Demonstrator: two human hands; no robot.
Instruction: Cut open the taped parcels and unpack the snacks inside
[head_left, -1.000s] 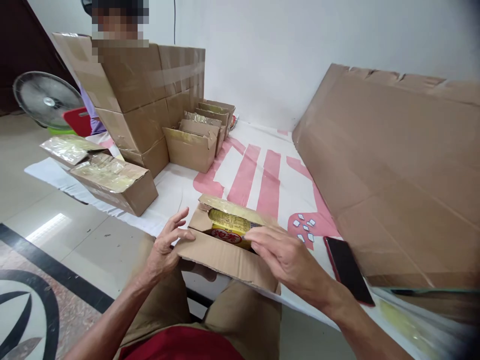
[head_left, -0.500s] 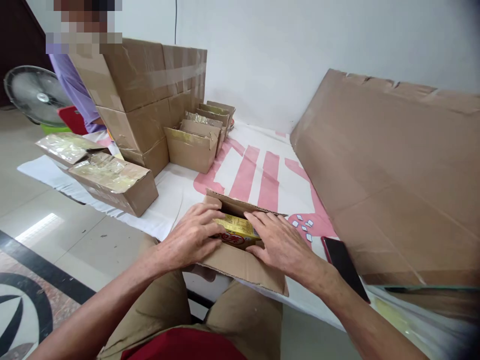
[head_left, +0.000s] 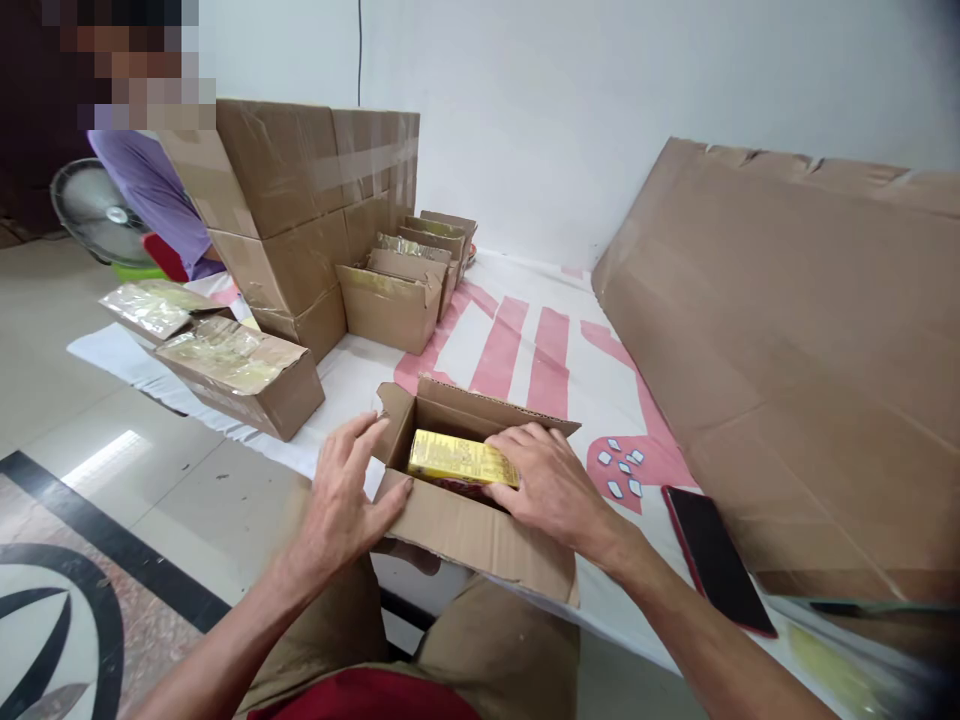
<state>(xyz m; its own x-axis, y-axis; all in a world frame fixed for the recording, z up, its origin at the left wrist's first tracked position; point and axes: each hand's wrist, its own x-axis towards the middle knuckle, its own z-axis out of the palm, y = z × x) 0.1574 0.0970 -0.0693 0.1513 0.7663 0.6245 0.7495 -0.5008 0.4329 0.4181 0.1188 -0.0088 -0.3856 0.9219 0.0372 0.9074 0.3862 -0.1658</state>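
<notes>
An open cardboard carton [head_left: 480, 525] sits at the table's near edge, its long flaps spread to the front and back. Inside lies a yellow printed box [head_left: 454, 458], its top face showing and some red print on its near side. My right hand [head_left: 551, 480] grips the right end of the yellow box, fingers over the far side and thumb on the near side; that end is hidden. At the carton's left end, my left hand [head_left: 349, 490] is open, fingers and thumb apart, beside the small end flap [head_left: 395, 425] and the front flap.
Taped cartons [head_left: 292, 180] are stacked at the left, with several open cartons [head_left: 394, 305] beside them. Two long taped boxes [head_left: 240, 375] lie at the left edge. A phone [head_left: 716, 560] rests at right, near a large cardboard sheet [head_left: 795, 370]. A person's purple sleeve [head_left: 154, 190] shows behind the stack.
My left hand has moved left off the yellow box and spread its fingers. More of the yellow box's top and the left end flap now show. The right hand stays at the box's right end.
</notes>
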